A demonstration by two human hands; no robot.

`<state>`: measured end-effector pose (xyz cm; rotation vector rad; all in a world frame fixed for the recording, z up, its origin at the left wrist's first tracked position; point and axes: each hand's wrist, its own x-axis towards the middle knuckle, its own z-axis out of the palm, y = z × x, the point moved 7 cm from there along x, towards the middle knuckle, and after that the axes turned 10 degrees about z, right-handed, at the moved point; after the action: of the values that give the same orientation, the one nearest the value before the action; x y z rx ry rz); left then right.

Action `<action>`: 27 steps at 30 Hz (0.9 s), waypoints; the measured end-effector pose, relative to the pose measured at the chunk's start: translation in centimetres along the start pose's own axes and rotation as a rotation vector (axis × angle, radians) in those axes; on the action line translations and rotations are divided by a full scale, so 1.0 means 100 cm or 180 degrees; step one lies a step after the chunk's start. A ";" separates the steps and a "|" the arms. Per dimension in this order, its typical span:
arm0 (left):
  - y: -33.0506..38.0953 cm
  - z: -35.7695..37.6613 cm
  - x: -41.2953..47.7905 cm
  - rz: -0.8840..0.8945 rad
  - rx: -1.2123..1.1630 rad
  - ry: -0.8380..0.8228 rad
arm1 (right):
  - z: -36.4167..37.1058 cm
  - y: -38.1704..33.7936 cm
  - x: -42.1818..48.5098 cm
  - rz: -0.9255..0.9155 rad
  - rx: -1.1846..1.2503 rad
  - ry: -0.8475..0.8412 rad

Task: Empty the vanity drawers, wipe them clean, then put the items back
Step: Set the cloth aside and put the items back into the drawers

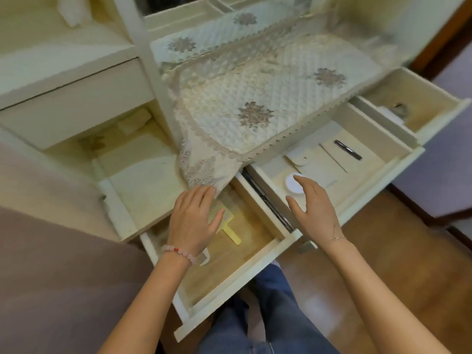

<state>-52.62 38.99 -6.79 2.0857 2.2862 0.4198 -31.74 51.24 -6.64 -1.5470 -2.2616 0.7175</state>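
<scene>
Three cream vanity drawers stand pulled out. Over the left drawer (pixel 258 261) hovers my left hand (pixel 194 218), fingers straight, above a yellow hand fan (pixel 231 232) and a white comb (pixel 203 258); its fingertips meet the hanging corner of the quilted cover (pixel 242 103). My right hand (pixel 313 204) is spread open over the middle drawer (pixel 362 198), just above a round white jar (pixel 293 185). That drawer also holds a cream snap pouch (pixel 314 164) and a dark pen (pixel 348 149). The right drawer (pixel 434 116) holds a small dark object and a white item.
A lower side drawer (pixel 122 213) at the left is open, lined with pale paper. Above it sits a shut drawer front (pixel 76 108). A mirror base and shelf lie at the back. My legs in blue jeans (pixel 275 315) are under the left drawer, over wooden floor.
</scene>
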 end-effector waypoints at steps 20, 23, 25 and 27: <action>0.285 0.069 0.177 0.1400 -0.0136 -0.0164 | -0.173 0.239 -0.039 0.1242 -0.0027 0.0823; 0.317 0.076 0.195 0.1472 -0.0151 -0.0112 | -0.192 0.265 -0.032 0.1261 -0.0068 0.0880; 0.334 0.081 0.209 0.1512 -0.0174 -0.0107 | -0.204 0.280 -0.024 0.1281 -0.0061 0.0917; 0.349 0.086 0.223 0.1555 -0.0187 -0.0109 | -0.213 0.293 -0.015 0.1316 -0.0009 0.0949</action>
<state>-19.37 64.98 -4.09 2.5833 1.7011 0.4455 2.47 63.26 -5.43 -2.0004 -1.7506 0.5357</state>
